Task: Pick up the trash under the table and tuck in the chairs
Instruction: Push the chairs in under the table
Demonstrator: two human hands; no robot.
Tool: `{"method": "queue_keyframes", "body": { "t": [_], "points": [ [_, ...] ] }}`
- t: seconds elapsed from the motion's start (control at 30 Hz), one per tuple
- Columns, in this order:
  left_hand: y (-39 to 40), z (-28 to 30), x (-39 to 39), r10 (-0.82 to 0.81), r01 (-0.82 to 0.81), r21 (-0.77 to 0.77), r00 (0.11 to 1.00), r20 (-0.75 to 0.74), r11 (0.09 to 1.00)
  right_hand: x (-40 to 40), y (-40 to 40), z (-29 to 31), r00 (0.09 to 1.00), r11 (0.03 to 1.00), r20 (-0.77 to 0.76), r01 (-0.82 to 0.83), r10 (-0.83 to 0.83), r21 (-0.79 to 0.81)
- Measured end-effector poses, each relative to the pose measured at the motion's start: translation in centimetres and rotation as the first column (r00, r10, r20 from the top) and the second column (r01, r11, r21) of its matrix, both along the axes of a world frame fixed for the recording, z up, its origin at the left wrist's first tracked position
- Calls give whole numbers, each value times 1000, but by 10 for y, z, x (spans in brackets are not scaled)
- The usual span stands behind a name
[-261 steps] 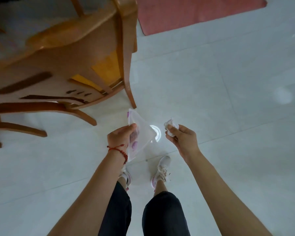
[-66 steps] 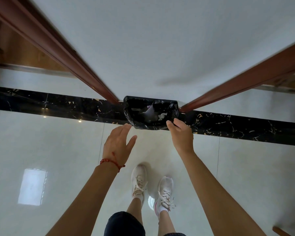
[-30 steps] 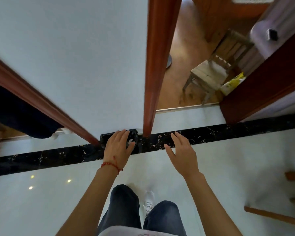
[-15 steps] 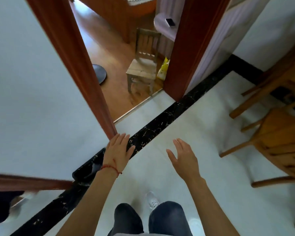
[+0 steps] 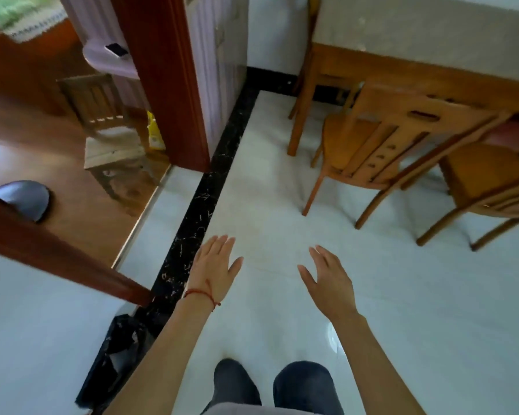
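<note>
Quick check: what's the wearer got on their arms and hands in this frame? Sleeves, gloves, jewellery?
Both forearms bare, no sleeves showing, no gloves. Left hand has a thin red string bracelet at the wrist, knotted with a short loose end. Right hand wears nothing visible.

Two wooden chairs [image 5: 369, 145] [image 5: 492, 178] pulled out beside table [image 5: 417, 34]
</note>
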State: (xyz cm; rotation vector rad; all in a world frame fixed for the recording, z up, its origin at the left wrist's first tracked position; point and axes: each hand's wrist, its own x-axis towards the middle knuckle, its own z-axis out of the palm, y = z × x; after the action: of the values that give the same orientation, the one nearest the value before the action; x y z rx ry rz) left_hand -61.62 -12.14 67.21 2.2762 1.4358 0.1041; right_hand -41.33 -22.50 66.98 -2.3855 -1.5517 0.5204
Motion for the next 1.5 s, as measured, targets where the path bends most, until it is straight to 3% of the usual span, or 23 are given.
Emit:
{"method": "queue_keyframes", "body": {
  "t": [0.2,0.4,0.73,1.03,1.5],
  "points": [
    [-23,17,85,-196,197,50,980,-17,979,62,-60,14,983,984,33,180,-180,12],
    [-61,33,170,-292,292,85,956,-1,953,131,-121,27,960,961,57,273,-275,45],
    [-104,41,274,-301,303,84,953,-38,949,237,-163,40,964,968,95,245,-248,47],
    [-56,53,334,-279,276,149,960,-2,949,297,-112,48,973,977,93,208,-212,49],
    [116,61,457,-272,267,131,962,23,955,421,56,74,953,959,101,282,-284,38]
  ]
}}
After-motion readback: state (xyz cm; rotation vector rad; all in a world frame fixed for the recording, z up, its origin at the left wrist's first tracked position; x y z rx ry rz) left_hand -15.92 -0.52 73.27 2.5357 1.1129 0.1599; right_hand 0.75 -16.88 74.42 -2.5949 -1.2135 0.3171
